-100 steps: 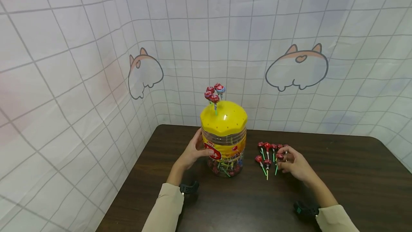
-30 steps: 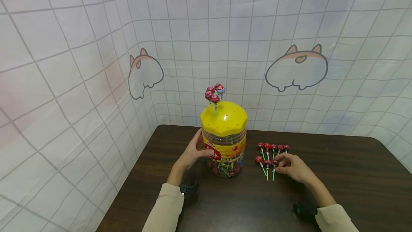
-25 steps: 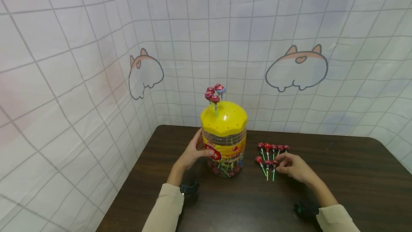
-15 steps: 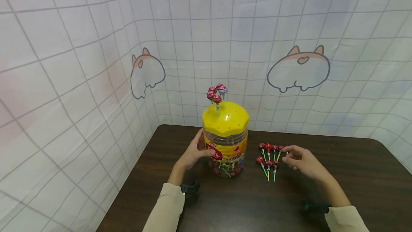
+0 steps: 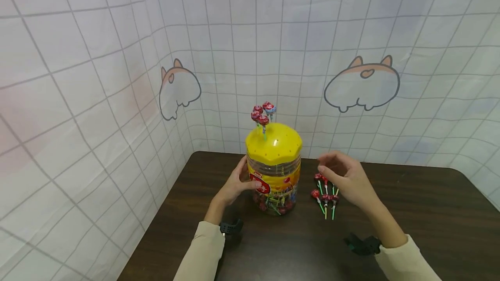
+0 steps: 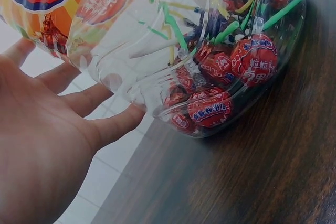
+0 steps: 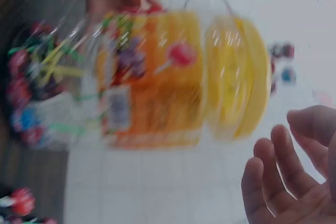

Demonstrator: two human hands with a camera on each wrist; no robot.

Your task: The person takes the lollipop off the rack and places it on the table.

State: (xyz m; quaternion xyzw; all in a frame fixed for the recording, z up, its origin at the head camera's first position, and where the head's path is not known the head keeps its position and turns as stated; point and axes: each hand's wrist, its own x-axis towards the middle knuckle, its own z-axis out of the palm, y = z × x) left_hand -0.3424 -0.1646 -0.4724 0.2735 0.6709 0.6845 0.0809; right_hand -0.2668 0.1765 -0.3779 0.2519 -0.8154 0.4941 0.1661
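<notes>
A clear candy jar (image 5: pixel 282 181) with a yellow lid (image 5: pixel 275 146) stands upright on the table, lollipops (image 6: pixel 210 107) lying in its bottom. My left hand (image 5: pixel 234 185) holds its left side, thumb across the label; in the left wrist view the fingertips touch the plastic. Several wrapped lollipops (image 5: pixel 263 120) stand stuck in the lid's left part. My right hand (image 5: pixel 347 179), fingers loosely bent and empty, hovers right of the jar, covering part of the back row of lollipops. A front row of 3 lollipops (image 5: pixel 326 198) lies nearer me. In the blurred right wrist view, the fingers (image 7: pixel 283 156) are apart from the lid.
Small holes dot the yellow lid. The dark wooden table (image 5: pixel 422 211) ends at a white grid-patterned cloth (image 5: pixel 297 55) at the back and left. Dark bands circle both wrists, the right one (image 5: pixel 364 245) hanging close over the table.
My right hand first held a lollipop at the front row and left it there. It then shifted to the back row's right end, and now is up and left near the jar. The left hand stays put.
</notes>
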